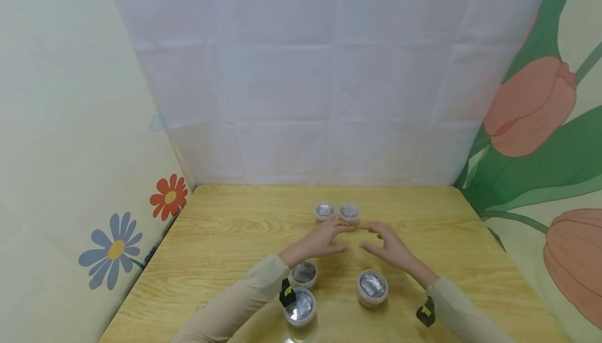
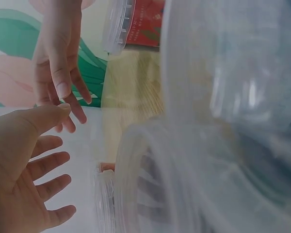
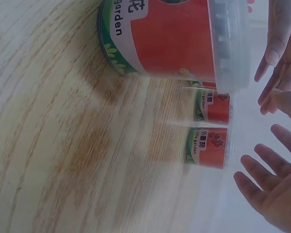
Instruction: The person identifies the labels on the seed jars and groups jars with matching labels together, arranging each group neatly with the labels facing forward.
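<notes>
My left hand point(image 1: 324, 239) hovers above the table's middle, fingers spread and holding nothing. Facing it, my right hand point(image 1: 388, 246) has loosely bent fingers with nothing between them. Just past the fingertips stand two lidded plastic tubs side by side, a left one point(image 1: 324, 210) and a right one point(image 1: 349, 212). Their red labels, as on this tub point(image 3: 211, 147), show in the right wrist view. Another tub point(image 1: 373, 287) is nearer me, below the right hand. Under my left forearm are two more, a farther tub point(image 1: 304, 274) and a nearer tub point(image 1: 300, 309).
The wooden table point(image 1: 226, 228) ends at a white sheet point(image 1: 282, 81) hanging behind it. Walls with painted flowers flank both sides. A black wrist mount point(image 1: 287, 294) on the left arm overlaps the nearer tub in the head view.
</notes>
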A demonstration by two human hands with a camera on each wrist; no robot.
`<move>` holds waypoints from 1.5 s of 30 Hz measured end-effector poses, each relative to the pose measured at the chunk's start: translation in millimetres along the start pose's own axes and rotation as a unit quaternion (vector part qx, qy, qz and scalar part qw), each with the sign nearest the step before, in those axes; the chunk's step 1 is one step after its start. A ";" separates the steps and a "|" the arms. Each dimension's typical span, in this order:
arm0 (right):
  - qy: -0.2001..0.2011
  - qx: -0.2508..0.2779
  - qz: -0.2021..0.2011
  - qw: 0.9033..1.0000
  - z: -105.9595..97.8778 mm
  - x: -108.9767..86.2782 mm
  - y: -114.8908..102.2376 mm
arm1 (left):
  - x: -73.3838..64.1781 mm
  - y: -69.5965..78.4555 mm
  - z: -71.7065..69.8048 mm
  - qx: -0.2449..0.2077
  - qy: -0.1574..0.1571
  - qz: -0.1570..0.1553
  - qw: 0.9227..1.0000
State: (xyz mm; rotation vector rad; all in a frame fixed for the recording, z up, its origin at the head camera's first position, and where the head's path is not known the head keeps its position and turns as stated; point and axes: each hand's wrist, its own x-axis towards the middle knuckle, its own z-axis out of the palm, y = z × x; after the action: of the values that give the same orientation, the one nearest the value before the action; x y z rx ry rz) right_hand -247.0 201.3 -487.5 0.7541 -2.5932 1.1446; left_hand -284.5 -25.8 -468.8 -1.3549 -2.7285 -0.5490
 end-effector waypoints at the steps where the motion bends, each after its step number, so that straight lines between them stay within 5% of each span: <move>1: -0.001 0.001 0.000 1.000 -0.3 -0.4 -0.6 | 0.0 0.3 0.2 0.001 0.000 0.000 1.000; 11: -0.009 -0.004 -0.001 1.000 -1.0 -6.4 -3.6 | -3.5 -0.3 7.2 0.037 0.004 0.010 0.999; 30: -0.013 -0.011 0.005 1.000 -2.8 -15.5 -4.7 | -14.3 13.5 1.5 -0.010 -0.041 -0.007 0.999; 45: -0.010 -0.011 -0.009 1.000 -3.9 -23.0 -6.5 | -17.8 17.8 7.2 -0.023 -0.044 -0.009 0.999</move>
State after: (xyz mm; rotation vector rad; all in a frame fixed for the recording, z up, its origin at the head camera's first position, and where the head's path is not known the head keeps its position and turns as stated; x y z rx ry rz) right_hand -224.1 209.0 -489.6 0.7866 -2.6068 1.1062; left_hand -258.8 -27.1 -473.8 -1.3983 -2.8172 -0.5716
